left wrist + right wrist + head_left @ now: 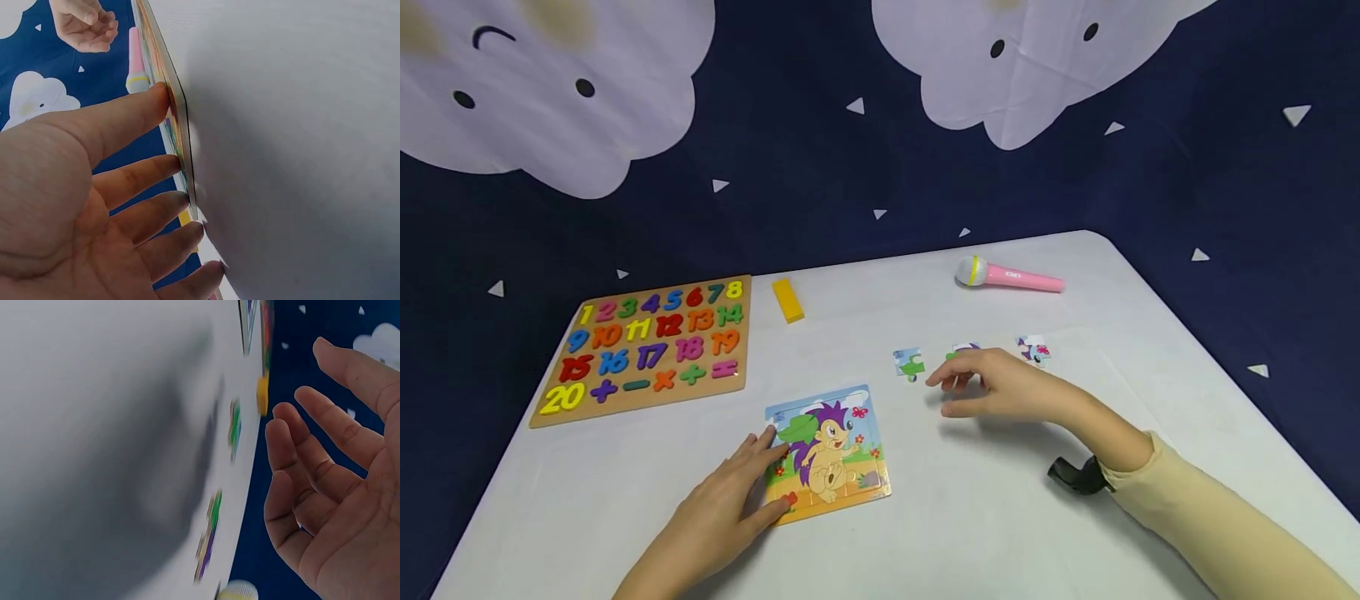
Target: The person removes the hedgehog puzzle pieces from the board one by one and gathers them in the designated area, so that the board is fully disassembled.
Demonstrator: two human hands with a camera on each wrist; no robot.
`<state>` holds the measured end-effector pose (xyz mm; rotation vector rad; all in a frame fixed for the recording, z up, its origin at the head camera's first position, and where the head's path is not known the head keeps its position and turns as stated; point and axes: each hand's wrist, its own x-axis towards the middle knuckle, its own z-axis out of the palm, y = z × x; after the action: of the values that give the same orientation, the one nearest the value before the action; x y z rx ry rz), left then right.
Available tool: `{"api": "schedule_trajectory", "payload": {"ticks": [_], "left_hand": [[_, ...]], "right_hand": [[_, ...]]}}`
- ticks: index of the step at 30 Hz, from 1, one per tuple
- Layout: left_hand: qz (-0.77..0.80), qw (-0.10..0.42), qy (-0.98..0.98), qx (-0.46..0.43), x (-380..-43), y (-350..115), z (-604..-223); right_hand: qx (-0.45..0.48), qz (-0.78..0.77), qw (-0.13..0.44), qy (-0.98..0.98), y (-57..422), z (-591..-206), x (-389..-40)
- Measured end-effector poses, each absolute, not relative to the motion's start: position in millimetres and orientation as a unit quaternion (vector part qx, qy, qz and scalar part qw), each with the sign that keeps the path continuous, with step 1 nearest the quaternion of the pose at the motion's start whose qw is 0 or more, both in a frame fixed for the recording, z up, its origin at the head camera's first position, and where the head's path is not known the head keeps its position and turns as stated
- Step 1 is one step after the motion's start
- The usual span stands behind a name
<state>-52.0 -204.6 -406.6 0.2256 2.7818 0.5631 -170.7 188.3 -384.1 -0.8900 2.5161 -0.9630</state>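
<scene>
A square hedgehog jigsaw puzzle lies face up on the white table, its picture put together in its frame. Along its left edge rests my left hand, thumb and fingertips touching the border; in the left wrist view the fingers are spread against that edge. My right hand hovers over the table with loosely bent fingers and nothing in them. Beyond it lie loose puzzle pieces: one with a green leaf, one partly hidden behind the hand, and one with a red butterfly.
A wooden number board lies at the back left, with a yellow block beside it. Towards the back right is a pink toy microphone. A dark cloth with clouds hangs behind the table.
</scene>
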Motion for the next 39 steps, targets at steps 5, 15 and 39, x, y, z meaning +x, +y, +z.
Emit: {"api": "schedule_trajectory", "payload": {"ticks": [5,15,39], "left_hand": [[0.192,0.16,0.966,0.063,-53.1,-202.9,-405.7],[0.188,0.163,0.966,0.066,-55.2,-201.4,-406.4],[0.175,0.151,0.969,0.086,-56.1,-204.1,-404.2]], "right_hand": [[-0.342,-0.316,0.164,0.87,161.1,-382.1,-167.5],[-0.385,-0.314,0.175,0.85,112.4,-393.0,-158.0],[-0.411,-0.253,0.193,0.854,57.1,-398.9,-144.1]]}}
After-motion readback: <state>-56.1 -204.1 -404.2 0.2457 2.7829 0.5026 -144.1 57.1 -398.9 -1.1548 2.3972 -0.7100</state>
